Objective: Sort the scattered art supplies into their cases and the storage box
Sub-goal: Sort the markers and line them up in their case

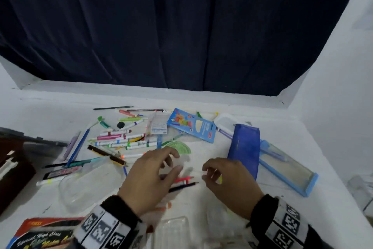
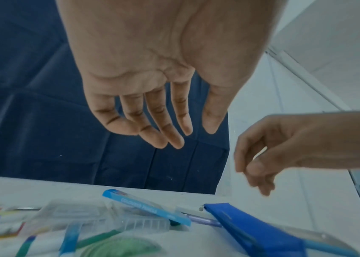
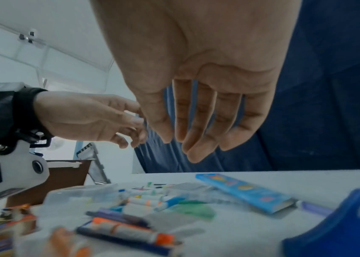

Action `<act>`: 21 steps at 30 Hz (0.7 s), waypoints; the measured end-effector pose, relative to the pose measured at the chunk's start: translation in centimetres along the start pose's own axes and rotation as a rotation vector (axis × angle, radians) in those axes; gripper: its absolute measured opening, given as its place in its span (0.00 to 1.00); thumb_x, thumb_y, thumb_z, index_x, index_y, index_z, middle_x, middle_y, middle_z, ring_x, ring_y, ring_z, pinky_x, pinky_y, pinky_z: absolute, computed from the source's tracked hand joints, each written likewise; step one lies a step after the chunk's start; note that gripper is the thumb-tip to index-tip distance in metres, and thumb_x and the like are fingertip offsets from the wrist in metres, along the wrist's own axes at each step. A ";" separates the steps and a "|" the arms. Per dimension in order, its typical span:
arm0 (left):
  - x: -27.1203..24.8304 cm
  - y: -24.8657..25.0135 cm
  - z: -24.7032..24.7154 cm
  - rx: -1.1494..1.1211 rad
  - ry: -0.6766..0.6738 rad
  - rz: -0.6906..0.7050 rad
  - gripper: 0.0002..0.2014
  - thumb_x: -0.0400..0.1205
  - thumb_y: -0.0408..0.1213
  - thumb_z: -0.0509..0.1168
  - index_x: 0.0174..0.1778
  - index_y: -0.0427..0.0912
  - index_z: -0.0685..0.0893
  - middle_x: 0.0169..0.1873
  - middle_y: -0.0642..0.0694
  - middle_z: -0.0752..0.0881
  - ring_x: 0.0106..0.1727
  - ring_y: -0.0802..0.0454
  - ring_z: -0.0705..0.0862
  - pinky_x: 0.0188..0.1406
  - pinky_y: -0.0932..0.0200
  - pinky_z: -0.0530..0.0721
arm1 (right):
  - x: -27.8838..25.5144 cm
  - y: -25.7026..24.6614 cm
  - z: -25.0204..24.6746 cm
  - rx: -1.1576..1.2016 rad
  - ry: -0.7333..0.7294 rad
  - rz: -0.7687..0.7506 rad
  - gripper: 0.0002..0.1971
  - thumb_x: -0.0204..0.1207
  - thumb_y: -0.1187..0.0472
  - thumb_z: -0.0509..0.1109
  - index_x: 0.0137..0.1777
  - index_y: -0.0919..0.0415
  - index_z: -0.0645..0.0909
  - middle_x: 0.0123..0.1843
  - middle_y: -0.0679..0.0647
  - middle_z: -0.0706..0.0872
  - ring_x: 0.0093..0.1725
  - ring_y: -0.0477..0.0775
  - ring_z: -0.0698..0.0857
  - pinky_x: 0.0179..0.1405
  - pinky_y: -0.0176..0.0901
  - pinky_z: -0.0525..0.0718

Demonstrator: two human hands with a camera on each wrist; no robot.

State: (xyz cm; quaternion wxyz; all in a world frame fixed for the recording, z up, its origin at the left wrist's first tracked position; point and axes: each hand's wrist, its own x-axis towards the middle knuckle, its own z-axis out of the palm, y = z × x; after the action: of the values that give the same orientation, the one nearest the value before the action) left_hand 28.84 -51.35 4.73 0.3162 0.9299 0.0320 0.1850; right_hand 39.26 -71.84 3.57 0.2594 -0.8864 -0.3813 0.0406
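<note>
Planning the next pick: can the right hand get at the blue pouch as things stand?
Probably yes. The right hand is empty, fingers loosely curled, just beside the blue pouch. Nothing lies between them or on top of the pouch.

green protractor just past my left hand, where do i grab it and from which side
Probably by its curved rim. The translucent green half-circle protractor lies flat on the white table, so pinch the arc edge from the near side, where the left hand already hovers open. Markers crowd its far left side.

markers (image 1: 121, 139) left of protractor (image 1: 180, 148), pouch (image 1: 245, 148) right, pencil box (image 1: 191, 125) behind
</note>
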 end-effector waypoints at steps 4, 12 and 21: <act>7.8 -0.8 2.9 0.248 -0.155 -0.032 0.24 0.83 0.59 0.57 0.75 0.58 0.73 0.71 0.55 0.79 0.72 0.50 0.76 0.68 0.45 0.75 | 4.3 4.5 -4.8 -0.155 -0.012 0.056 0.06 0.79 0.50 0.67 0.51 0.47 0.82 0.43 0.41 0.82 0.44 0.47 0.83 0.47 0.46 0.84; 17.3 -3.5 8.3 0.645 -0.554 -0.191 0.31 0.87 0.63 0.46 0.86 0.59 0.51 0.88 0.53 0.48 0.88 0.47 0.46 0.79 0.28 0.54 | 15.1 12.9 -6.4 -0.484 -0.280 0.198 0.23 0.80 0.41 0.63 0.71 0.50 0.72 0.66 0.53 0.78 0.65 0.58 0.77 0.63 0.52 0.77; 12.5 -4.3 7.2 0.681 -0.509 -0.024 0.29 0.86 0.65 0.35 0.74 0.65 0.73 0.70 0.63 0.80 0.72 0.53 0.80 0.60 0.25 0.72 | 19.8 17.7 -4.2 -0.445 -0.461 0.288 0.51 0.65 0.29 0.72 0.83 0.40 0.50 0.78 0.58 0.66 0.76 0.63 0.70 0.70 0.59 0.76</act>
State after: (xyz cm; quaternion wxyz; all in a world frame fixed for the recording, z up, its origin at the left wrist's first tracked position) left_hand 43.36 -49.89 0.90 -0.0094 0.9969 0.0229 -0.0753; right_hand 65.99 -70.00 0.95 -0.0413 -0.9334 -0.3006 0.1918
